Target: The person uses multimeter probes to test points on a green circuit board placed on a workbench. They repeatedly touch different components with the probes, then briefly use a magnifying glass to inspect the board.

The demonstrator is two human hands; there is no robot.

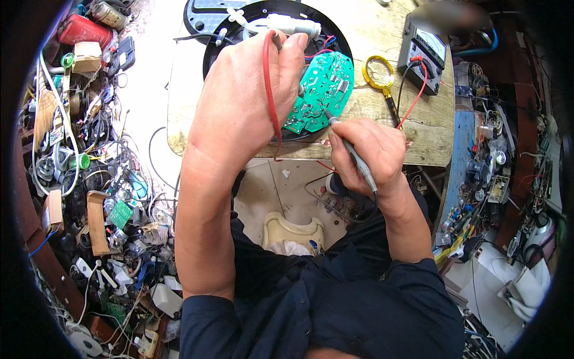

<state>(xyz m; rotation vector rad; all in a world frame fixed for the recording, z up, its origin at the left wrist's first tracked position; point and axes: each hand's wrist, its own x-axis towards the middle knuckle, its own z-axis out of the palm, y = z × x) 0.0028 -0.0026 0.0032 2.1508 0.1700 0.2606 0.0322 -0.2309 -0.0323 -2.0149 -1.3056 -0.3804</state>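
A green circuit board (329,81) lies in a round black housing (342,43) at the front of the table. My left hand (236,99) is closed around a test probe (276,39) with a red lead and reaches over the board's left side; most of that probe is hidden by my fingers. In my right hand (376,149), pinched like a pen, is a grey test probe (359,161) with a black lead. Its tip points at the lower right part of the board; whether it touches, I cannot tell. To the right stands an analog multimeter (418,81) with red and black leads plugged in.
A yellow-rimmed magnifying glass (388,90) lies between board and multimeter on the wooden table (365,128). Behind the board is a white plastic part (293,25) with wires. Piled electronic scrap (119,212) covers the left side. A cream stool (293,226) stands below.
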